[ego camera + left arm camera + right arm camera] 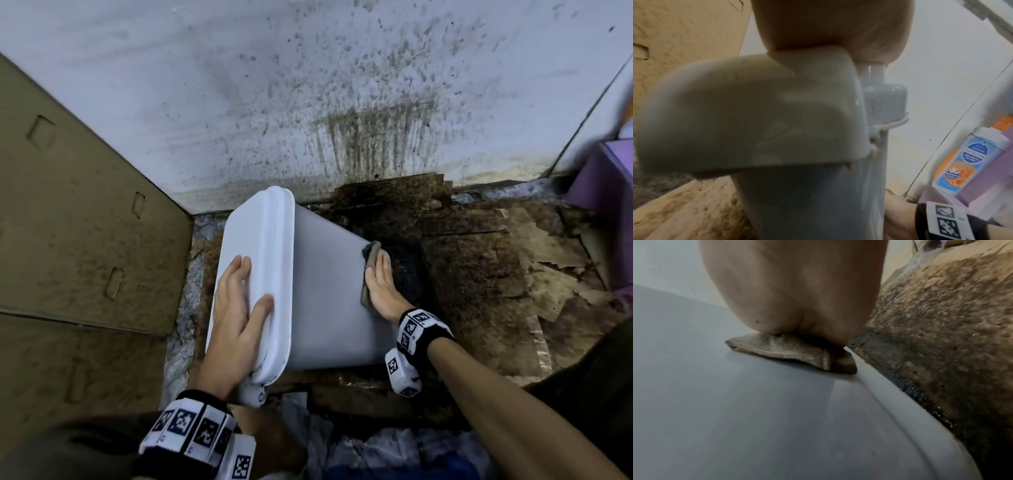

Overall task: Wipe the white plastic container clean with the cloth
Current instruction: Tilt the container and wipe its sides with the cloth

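The floor [479,274] is covered with stained, torn cardboard; a spattered white wall [308,85] stands at the far side and a brown cardboard panel [68,205] at the left. A purple box [603,185] sits at the far right. The white plastic container [325,291] lies tilted on its side at centre. The left hand [236,308] rests on its lidded end, fingers straight and slightly spread. The right hand [380,284] presses the cloth [368,274] flat against the container's right edge, fingers straight and together.
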Action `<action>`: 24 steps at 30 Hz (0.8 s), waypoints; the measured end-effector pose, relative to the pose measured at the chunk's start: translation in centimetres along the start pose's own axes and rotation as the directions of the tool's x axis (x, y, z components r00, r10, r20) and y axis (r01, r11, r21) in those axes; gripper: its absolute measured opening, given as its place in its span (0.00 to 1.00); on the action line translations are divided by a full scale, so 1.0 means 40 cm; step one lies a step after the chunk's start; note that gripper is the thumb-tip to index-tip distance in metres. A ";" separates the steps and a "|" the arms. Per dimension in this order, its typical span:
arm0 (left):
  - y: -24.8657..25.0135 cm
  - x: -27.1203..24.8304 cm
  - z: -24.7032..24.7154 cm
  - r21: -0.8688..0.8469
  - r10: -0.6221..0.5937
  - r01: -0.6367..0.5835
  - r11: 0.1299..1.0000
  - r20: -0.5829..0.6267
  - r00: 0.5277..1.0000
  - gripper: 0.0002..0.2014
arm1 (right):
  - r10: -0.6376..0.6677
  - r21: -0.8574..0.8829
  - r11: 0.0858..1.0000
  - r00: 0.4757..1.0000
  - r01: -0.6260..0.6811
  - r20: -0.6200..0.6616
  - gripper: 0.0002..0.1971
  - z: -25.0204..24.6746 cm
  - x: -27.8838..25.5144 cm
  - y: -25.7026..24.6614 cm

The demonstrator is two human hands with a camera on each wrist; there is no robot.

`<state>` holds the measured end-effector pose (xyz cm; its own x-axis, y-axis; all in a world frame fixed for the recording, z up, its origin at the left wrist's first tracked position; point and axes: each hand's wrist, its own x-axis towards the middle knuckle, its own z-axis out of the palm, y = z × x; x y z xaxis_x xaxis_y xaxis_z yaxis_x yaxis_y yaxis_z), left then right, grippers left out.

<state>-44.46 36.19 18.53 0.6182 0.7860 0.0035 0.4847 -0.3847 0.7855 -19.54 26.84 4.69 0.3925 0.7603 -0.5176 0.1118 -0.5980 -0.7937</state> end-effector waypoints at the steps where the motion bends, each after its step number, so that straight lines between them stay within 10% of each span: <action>1: 0.000 0.000 -0.001 0.003 -0.002 0.002 1.000 0.003 1.000 0.30 | 0.003 0.002 1.000 1.000 -0.003 -0.003 0.29 0.005 0.000 -0.003; 15: 0.027 -0.002 0.012 0.075 -0.002 0.002 0.997 0.002 1.000 0.36 | -0.443 0.006 0.897 0.897 0.443 0.000 0.30 0.070 -0.082 -0.267; 24: 0.008 -0.002 -0.001 0.038 -0.008 0.008 0.999 0.005 1.000 0.31 | -0.408 -0.071 0.909 0.911 0.412 0.057 0.31 0.046 -0.013 -0.197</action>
<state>-44.40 36.02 18.82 0.6171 0.7869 -0.0055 0.5124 -0.3965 0.7617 -22.29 31.65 10.63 0.2600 0.9513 -0.1658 0.3282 -0.2485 -0.9113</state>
